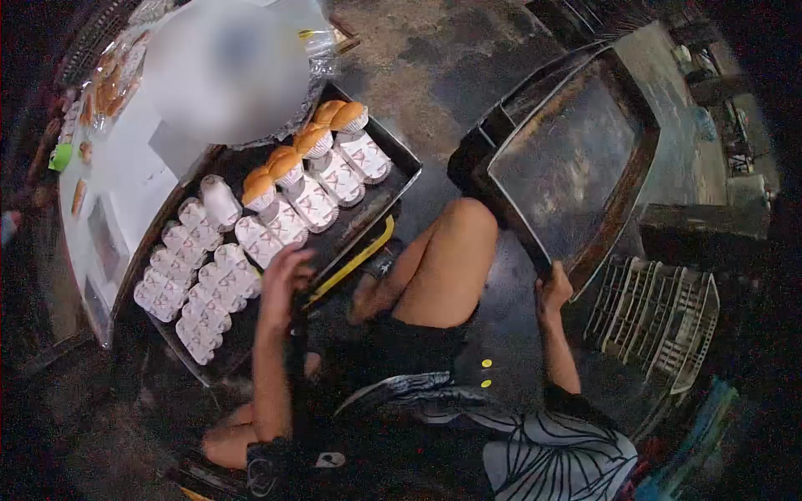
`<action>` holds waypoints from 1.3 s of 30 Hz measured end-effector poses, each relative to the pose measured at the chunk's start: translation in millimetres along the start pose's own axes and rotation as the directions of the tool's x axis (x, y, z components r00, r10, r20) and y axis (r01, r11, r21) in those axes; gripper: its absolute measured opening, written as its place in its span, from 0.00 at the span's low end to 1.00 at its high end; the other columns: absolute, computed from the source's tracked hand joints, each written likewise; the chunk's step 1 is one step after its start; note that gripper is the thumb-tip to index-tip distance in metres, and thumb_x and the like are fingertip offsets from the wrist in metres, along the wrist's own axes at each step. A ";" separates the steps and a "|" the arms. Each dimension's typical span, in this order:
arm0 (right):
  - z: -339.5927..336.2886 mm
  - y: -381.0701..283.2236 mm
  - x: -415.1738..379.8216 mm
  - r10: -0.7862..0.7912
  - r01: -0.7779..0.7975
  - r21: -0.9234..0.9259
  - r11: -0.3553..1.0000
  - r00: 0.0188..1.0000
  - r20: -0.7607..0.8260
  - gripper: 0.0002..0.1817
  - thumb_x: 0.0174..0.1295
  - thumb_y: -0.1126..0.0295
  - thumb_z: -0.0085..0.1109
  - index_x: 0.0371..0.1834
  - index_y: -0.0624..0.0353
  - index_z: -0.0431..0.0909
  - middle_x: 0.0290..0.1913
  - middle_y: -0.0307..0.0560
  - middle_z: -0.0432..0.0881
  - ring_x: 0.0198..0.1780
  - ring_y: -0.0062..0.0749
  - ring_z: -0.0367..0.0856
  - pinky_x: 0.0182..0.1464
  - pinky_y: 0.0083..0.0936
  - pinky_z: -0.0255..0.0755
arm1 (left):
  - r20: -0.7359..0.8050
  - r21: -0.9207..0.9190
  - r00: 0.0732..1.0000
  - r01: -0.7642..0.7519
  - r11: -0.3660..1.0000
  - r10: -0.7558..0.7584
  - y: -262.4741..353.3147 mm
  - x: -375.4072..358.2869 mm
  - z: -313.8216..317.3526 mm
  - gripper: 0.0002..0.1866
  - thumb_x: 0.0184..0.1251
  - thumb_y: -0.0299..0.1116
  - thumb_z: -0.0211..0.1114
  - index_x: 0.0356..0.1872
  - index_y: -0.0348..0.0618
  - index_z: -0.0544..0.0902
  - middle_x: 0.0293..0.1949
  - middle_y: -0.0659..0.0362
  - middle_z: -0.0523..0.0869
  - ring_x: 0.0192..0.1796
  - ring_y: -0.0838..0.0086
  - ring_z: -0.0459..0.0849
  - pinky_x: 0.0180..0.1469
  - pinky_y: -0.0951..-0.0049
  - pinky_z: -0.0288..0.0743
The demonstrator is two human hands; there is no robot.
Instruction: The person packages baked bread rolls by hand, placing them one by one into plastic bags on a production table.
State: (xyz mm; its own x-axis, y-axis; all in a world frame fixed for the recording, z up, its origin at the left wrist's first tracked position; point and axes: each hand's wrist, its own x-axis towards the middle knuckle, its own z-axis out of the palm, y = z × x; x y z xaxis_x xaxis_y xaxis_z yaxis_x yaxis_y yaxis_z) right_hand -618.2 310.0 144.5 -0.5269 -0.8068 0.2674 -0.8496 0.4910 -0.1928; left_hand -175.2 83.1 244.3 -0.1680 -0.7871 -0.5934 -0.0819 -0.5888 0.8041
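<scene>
My right hand [553,290] grips the near corner of an empty dark metal tray [510,188], which is tilted up on my right. Over the front edge of another dark baking tray [388,190] on my left, my left hand [286,271] hovers with its fingers loosely apart and slightly blurred. Nothing shows in it. The nearest things to it are white printed paper cups [271,234], packed in rows in that tray. Along the tray's far right part, several golden buns [284,165] in pleated paper cups lie against the rows.
A white table [121,175] with bagged bread [109,88] stands at the far left. A blurred round patch covers the area beyond the tray. A yellow bar [355,259] runs beside the left tray. On the right stands a slatted crate [656,321].
</scene>
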 end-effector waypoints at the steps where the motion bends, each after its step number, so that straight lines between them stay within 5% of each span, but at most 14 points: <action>1: 4.5 -3.6 -6.6 -0.028 0.027 -0.026 0.999 0.998 -0.050 0.11 0.41 0.73 0.60 0.30 0.61 0.73 0.20 0.53 0.73 0.22 0.45 0.73 0.24 0.32 0.66 | -0.114 -0.057 0.987 0.108 0.993 -0.114 -13.9 -7.2 -28.1 0.22 0.59 0.44 0.53 0.50 0.41 0.69 0.38 0.61 0.79 0.32 0.81 0.74 0.29 0.83 0.63; 5: 18.2 -0.3 10.9 -0.139 0.130 -0.052 0.990 0.961 -0.238 0.14 0.37 0.72 0.62 0.31 0.58 0.75 0.22 0.50 0.75 0.24 0.44 0.75 0.25 0.31 0.67 | -0.301 -0.232 0.921 0.182 0.955 -0.249 -81.7 -34.1 -114.0 0.21 0.60 0.45 0.52 0.49 0.42 0.70 0.38 0.58 0.78 0.27 0.81 0.73 0.23 0.85 0.62; 11: -4.3 46.5 187.6 0.034 -0.089 -0.213 0.973 0.968 -0.249 0.13 0.47 0.72 0.51 0.39 0.53 0.74 0.33 0.52 0.78 0.31 0.51 0.75 0.32 0.36 0.69 | -0.327 -0.205 0.931 0.095 0.974 -0.160 -52.7 -42.2 -127.5 0.23 0.61 0.44 0.51 0.52 0.40 0.67 0.38 0.57 0.78 0.23 0.83 0.71 0.19 0.87 0.60; 16: 65.0 154.8 278.5 -0.105 0.153 -0.352 0.923 0.983 0.154 0.13 0.53 0.71 0.44 0.42 0.54 0.72 0.36 0.54 0.77 0.34 0.50 0.74 0.34 0.38 0.69 | -0.324 -0.323 0.920 0.110 0.940 -0.219 -71.5 -47.4 -176.0 0.21 0.62 0.41 0.50 0.53 0.41 0.66 0.40 0.56 0.77 0.22 0.84 0.71 0.17 0.89 0.58; 20: 92.2 110.6 228.5 0.196 -0.208 0.020 0.978 0.945 0.261 0.13 0.58 0.61 0.41 0.38 0.56 0.69 0.25 0.59 0.75 0.29 0.54 0.73 0.32 0.40 0.64 | -0.437 -0.207 0.897 -0.023 0.978 -0.071 -77.8 -100.7 -173.4 0.22 0.61 0.41 0.51 0.54 0.42 0.66 0.43 0.55 0.77 0.25 0.82 0.72 0.21 0.89 0.60; 21: 83.0 107.0 224.2 0.417 -0.656 0.470 0.591 0.747 0.518 0.11 0.58 0.65 0.40 0.38 0.57 0.69 0.26 0.57 0.76 0.28 0.53 0.74 0.32 0.40 0.64 | -0.475 -0.140 0.879 -0.035 0.990 -0.036 -82.0 -121.0 -176.7 0.22 0.61 0.42 0.52 0.54 0.42 0.67 0.44 0.55 0.76 0.28 0.81 0.73 0.25 0.87 0.63; 23: 82.1 134.1 219.9 -0.006 -0.009 0.034 0.999 0.911 0.412 0.14 0.57 0.62 0.42 0.38 0.59 0.70 0.31 0.54 0.77 0.27 0.51 0.73 0.30 0.38 0.65 | -0.516 -0.099 0.857 -0.049 0.994 -0.009 -95.9 -138.6 -175.2 0.23 0.60 0.43 0.52 0.53 0.42 0.67 0.45 0.56 0.76 0.31 0.80 0.73 0.29 0.84 0.66; 26: 90.9 180.2 223.3 -0.105 0.271 -0.488 0.830 0.935 0.339 0.16 0.57 0.60 0.42 0.36 0.64 0.70 0.29 0.55 0.77 0.29 0.52 0.73 0.33 0.41 0.66 | -0.699 -0.210 0.708 -0.072 0.975 -0.099 -119.8 -162.9 -175.5 0.24 0.59 0.44 0.53 0.54 0.42 0.67 0.48 0.59 0.75 0.37 0.79 0.73 0.38 0.77 0.66; 28: 82.1 104.4 209.4 -0.344 0.177 -0.548 0.818 0.913 -0.220 0.20 0.59 0.58 0.40 0.39 0.67 0.71 0.36 0.59 0.74 0.39 0.52 0.71 0.43 0.44 0.63 | -0.733 -0.093 0.680 -0.110 0.990 0.007 -114.2 -168.2 -158.7 0.25 0.60 0.44 0.52 0.55 0.41 0.65 0.50 0.59 0.73 0.40 0.77 0.73 0.38 0.77 0.66; 29: 75.4 88.5 205.6 -0.251 0.252 -0.605 0.755 0.964 0.089 0.24 0.60 0.55 0.39 0.41 0.68 0.72 0.45 0.62 0.70 0.47 0.51 0.67 0.51 0.42 0.57 | -0.722 -0.045 0.691 -0.084 0.995 0.026 -99.6 -172.3 -149.2 0.25 0.60 0.44 0.52 0.56 0.41 0.64 0.51 0.58 0.73 0.42 0.76 0.73 0.37 0.78 0.66; 31: 67.7 26.8 206.6 0.164 -0.171 0.049 0.984 0.978 0.130 0.34 0.59 0.44 0.34 0.49 0.68 0.68 0.49 0.62 0.70 0.51 0.55 0.66 0.52 0.39 0.60 | -0.679 -0.060 0.734 -0.031 0.998 -0.018 -56.2 -177.7 -121.3 0.26 0.62 0.43 0.51 0.57 0.40 0.62 0.52 0.55 0.71 0.45 0.74 0.72 0.37 0.79 0.66; 34: 71.2 -6.6 200.7 0.355 -0.321 -0.158 0.934 0.889 0.288 0.40 0.55 0.36 0.28 0.40 0.66 0.73 0.40 0.62 0.75 0.42 0.58 0.73 0.43 0.45 0.64 | -0.700 -0.020 0.713 -0.079 0.997 0.043 -68.7 -205.9 -145.1 0.25 0.62 0.40 0.51 0.57 0.38 0.62 0.53 0.54 0.70 0.47 0.74 0.72 0.38 0.79 0.66; 37: 96.0 24.8 200.5 -0.205 0.289 -0.441 0.850 0.952 0.229 0.27 0.58 0.48 0.38 0.32 0.61 0.79 0.26 0.54 0.78 0.26 0.47 0.76 0.27 0.39 0.69 | -0.743 -0.011 0.656 -0.215 0.976 0.136 -91.7 -238.6 -169.2 0.23 0.62 0.36 0.52 0.56 0.37 0.63 0.53 0.54 0.69 0.48 0.74 0.71 0.43 0.78 0.66; 39: 130.8 71.4 200.7 -0.367 0.399 -0.310 0.863 0.917 0.158 0.22 0.57 0.60 0.41 0.54 0.55 0.66 0.25 0.42 0.75 0.23 0.31 0.74 0.21 0.26 0.69 | -0.811 0.052 0.551 -0.268 0.962 0.197 -97.7 -274.1 -179.0 0.22 0.61 0.34 0.53 0.55 0.36 0.63 0.53 0.54 0.69 0.49 0.74 0.71 0.46 0.78 0.65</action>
State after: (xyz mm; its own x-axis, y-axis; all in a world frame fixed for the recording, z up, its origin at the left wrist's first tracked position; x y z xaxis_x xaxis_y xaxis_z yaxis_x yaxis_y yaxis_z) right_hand -781.4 140.2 61.0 -0.1674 -0.9717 0.1668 -0.9510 0.2037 0.2325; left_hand 54.8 323.5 322.2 0.6880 -0.6987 -0.1963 -0.0844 -0.3457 0.9345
